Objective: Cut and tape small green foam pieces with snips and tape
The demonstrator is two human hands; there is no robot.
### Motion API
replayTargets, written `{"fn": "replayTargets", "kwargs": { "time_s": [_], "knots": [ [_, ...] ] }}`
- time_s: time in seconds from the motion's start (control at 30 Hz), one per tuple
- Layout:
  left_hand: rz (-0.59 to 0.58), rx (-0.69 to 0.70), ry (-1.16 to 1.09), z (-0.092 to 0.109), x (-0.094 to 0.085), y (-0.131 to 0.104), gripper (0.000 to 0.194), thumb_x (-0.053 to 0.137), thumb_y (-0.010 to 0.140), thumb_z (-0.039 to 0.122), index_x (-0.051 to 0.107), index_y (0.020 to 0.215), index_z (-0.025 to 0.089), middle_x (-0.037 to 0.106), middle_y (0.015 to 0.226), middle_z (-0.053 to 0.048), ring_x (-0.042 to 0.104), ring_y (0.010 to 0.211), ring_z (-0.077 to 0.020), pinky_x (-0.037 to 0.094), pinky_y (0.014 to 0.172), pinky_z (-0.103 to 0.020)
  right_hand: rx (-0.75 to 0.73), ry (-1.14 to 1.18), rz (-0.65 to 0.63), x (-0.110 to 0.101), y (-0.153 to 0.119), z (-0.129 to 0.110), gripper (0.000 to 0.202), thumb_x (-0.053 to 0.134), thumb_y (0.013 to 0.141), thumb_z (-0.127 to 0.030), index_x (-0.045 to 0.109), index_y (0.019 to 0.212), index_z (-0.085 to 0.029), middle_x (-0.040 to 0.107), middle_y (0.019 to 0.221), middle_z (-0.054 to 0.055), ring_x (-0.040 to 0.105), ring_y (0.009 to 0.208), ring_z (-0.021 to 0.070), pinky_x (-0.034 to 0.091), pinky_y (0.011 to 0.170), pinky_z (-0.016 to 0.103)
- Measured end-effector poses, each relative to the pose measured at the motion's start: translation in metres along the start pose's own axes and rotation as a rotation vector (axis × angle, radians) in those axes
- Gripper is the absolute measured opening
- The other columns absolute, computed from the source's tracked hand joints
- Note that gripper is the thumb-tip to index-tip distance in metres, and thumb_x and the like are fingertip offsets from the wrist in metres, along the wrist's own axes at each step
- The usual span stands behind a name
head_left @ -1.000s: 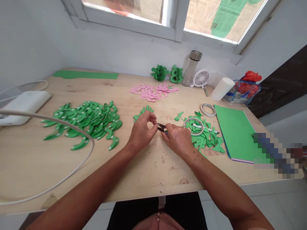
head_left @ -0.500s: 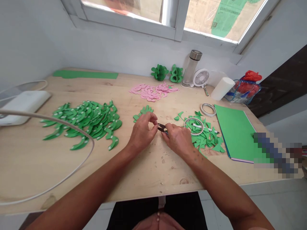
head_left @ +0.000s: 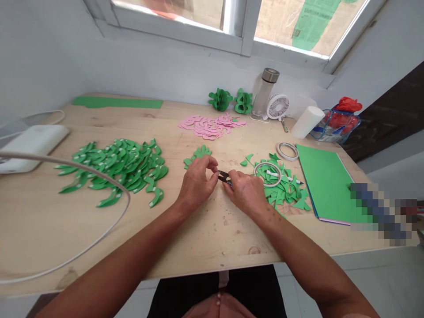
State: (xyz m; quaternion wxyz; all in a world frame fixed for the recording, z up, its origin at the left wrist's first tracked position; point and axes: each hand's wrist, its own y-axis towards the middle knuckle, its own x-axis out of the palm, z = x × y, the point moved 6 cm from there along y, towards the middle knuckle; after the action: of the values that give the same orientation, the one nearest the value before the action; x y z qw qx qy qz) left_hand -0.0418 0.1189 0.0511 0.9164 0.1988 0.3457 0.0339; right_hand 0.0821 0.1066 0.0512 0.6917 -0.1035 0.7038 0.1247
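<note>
My right hand [head_left: 245, 187] is closed around small dark thread snips [head_left: 223, 175], whose blades point left with a gap between them. At the blade tips, my left hand [head_left: 200, 179] is closed in a pinch; what its fingertips hold is too small to make out. Just beyond the left hand lie a few scalloped green paper pieces [head_left: 201, 152], partly covered by it. Beside the right hand is a heap of green paper scraps [head_left: 288, 194], with a roll of tape [head_left: 255, 174] and a white pen [head_left: 291, 179] on top.
A large pile of curved green paper pieces with white patches [head_left: 115, 165] lies left. Pink cutouts [head_left: 212, 127] and two green paper ornaments [head_left: 220, 100] are at the back, near a bottle [head_left: 265, 92] and fan [head_left: 277, 107]. Green sheets [head_left: 331, 185] lie right; a cable [head_left: 124, 207] arcs left.
</note>
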Motion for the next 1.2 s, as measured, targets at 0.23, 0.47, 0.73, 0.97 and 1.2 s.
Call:
{"fn": "replayTargets", "kwargs": {
  "time_s": [0.23,0.47,0.73,0.97,1.2],
  "knots": [
    [0.004,0.004,0.014,0.002,0.0,0.0,0.015,0.049,0.076,0.012,0.047,0.087,0.022,0.062,0.082,-0.001,0.06,0.087,-0.0212,0.047,0.08,-0.037,0.005,0.007,-0.018,0.001,0.001,0.0,0.024,0.041,0.092,-0.036,0.056,0.099,-0.019,0.07,0.098,0.01,0.066,0.081,0.0212,0.038,0.06,0.026],
    [-0.017,-0.003,-0.035,-0.001,0.001,0.001,0.015,0.05,0.074,0.012,0.047,0.085,0.022,0.061,0.08,0.0,0.061,0.082,-0.0185,0.047,0.084,-0.037,0.002,0.0,-0.029,0.002,0.0,0.0,0.025,0.041,0.092,-0.036,0.056,0.099,-0.019,0.07,0.099,0.009,0.067,0.082,0.0217,0.041,0.061,0.027],
    [-0.017,-0.029,-0.065,-0.006,0.002,0.001,0.013,0.052,0.075,0.015,0.048,0.085,0.022,0.062,0.08,0.001,0.062,0.083,-0.0181,0.048,0.084,-0.036,0.004,-0.004,-0.038,0.002,0.001,0.0,0.025,0.041,0.092,-0.037,0.057,0.099,-0.019,0.07,0.099,0.009,0.067,0.083,0.0219,0.041,0.062,0.027],
    [-0.022,-0.035,-0.093,-0.006,0.002,0.003,0.012,0.053,0.073,0.015,0.05,0.083,0.022,0.063,0.078,0.001,0.062,0.082,-0.0171,0.048,0.083,-0.035,0.004,0.002,-0.016,0.002,0.001,0.001,0.024,0.041,0.091,-0.037,0.056,0.099,-0.02,0.07,0.099,0.008,0.067,0.081,0.0216,0.04,0.06,0.028],
    [-0.027,-0.046,-0.121,-0.008,0.002,0.003,0.012,0.054,0.075,0.018,0.05,0.085,0.022,0.065,0.079,0.001,0.064,0.083,-0.0172,0.048,0.083,-0.034,0.007,-0.002,-0.032,0.003,0.001,0.002,0.026,0.039,0.093,-0.037,0.056,0.102,-0.019,0.07,0.101,0.011,0.066,0.083,0.021,0.04,0.063,0.027]
  ]
}}
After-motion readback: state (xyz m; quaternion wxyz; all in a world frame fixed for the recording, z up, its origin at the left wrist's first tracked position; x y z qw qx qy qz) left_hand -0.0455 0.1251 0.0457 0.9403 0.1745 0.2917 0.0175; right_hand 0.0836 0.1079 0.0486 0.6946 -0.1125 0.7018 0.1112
